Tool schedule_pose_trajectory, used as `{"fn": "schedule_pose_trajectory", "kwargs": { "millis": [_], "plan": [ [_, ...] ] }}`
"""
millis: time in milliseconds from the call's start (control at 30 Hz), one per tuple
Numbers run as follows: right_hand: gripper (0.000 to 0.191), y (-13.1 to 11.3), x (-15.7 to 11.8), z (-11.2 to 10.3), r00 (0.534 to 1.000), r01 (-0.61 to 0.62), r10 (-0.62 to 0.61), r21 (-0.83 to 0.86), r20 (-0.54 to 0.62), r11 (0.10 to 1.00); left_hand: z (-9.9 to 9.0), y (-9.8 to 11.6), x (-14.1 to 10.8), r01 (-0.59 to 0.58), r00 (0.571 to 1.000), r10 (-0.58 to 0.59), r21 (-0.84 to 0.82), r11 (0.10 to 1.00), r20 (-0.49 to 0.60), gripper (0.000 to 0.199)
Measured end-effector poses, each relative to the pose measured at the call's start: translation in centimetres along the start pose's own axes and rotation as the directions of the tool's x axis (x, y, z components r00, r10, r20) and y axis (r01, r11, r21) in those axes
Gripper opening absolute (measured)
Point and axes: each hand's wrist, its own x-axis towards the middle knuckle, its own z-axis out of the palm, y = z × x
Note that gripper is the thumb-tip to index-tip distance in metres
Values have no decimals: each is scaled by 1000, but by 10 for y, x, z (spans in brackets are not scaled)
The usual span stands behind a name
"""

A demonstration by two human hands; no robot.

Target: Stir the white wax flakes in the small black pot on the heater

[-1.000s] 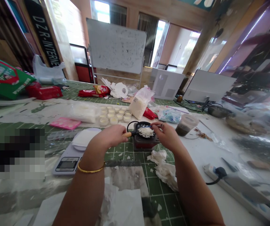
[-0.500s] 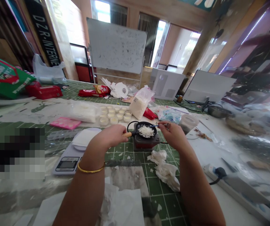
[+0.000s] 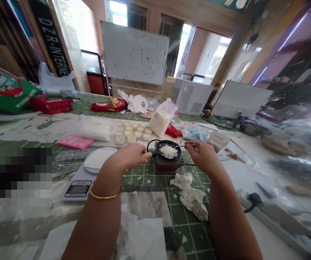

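From the head camera, the left hand [image 3: 126, 157] has its grip closed round the wooden handle [image 3: 147, 155] of a small black pan [image 3: 175, 143], which sits on a red hot plate [image 3: 168, 164] on a green cutting mat [image 3: 141, 177]. The right hand [image 3: 202, 157] pinches a thin stirrer [image 3: 189, 146], its tip reaching toward the pan's rim. A small heap of white flakes [image 3: 168, 151] lies in the pan, apparently unmelted. Farther off, a cluster of small cups [image 3: 129, 133] holds pale contents, and a plastic bag [image 3: 160, 121] is partly full of something white. A digital scale [image 3: 76, 189] and crumpled tissue [image 3: 191, 195] lie near the hands on the counter [image 3: 255, 231].
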Motion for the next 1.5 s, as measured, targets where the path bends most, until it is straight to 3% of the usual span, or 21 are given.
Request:
{"fn": "schedule_pose_trajectory", "kwargs": {
  "millis": [67,233,400,567,700,867,1100,1300,1400,1500],
  "plan": [
    [31,0,-1,-2,999,11,-12,9,40,1000,-1,0,0,3,1000,-3,7,1000,2,24],
    [32,-6,-6,-7,1000,23,-22,-68,13,997,-1,0,-1,4,1000,-4,3,1000,4,27],
    [31,-15,-12,-8,985,121,-118,-12,126,993,-1,-1,0,-3,1000,3,5,1000,-9,26],
    [31,-14,-15,-14,996,77,-75,-63,42,995,-1,-1,0,1,1000,-1,12,1000,-4,26],
    [29,-14,-16,-15,992,96,-94,-18,85,995,0,0,0,0,1000,0,17,1000,0,25],
    [28,-8,-10,-9,998,55,-54,32,-45,998,0,0,0,-7,1000,7,13,1000,1,26],
    [30,1,-3,-10,1000,-16,16,-13,24,1000,0,1,0,-5,1000,5,11,1000,-3,26],
    [29,-4,-10,-18,998,21,-30,135,63,991,0,3,1,10,1000,-10,17,1000,9,26],
    [29,-4,-9,-17,1000,11,-11,56,4,998,1,3,1,14,1000,-14,26,1000,8,25],
    [30,-7,-10,-17,999,28,-28,4,37,1000,1,2,2,13,1000,-13,31,999,8,24]
  ]
}}
